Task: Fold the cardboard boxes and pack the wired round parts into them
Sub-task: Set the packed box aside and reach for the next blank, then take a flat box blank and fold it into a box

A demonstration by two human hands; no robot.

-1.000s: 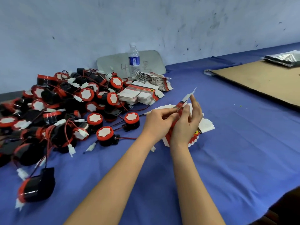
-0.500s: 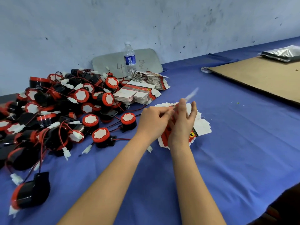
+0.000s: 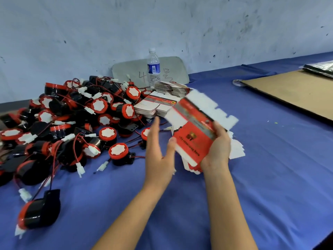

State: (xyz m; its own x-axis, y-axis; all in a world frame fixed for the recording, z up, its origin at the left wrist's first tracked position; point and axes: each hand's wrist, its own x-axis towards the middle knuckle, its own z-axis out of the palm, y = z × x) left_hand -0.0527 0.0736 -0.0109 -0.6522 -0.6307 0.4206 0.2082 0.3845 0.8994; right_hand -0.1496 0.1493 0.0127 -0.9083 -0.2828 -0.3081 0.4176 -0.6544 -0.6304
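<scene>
The flat box blank [image 3: 193,136] is swinging round now. A second ago it was edge-on to the camera; now its red printed face is turning up towards us, and its white flaps are fanning out at the far side, smeared with motion. The left hand [image 3: 158,156] is coming off it, fingers straightening and opening beside the blank where before they were pinching it. The right hand [image 3: 217,150] is carrying the blank alone, gripping its near right corner, and the two hands are drawing apart.
</scene>
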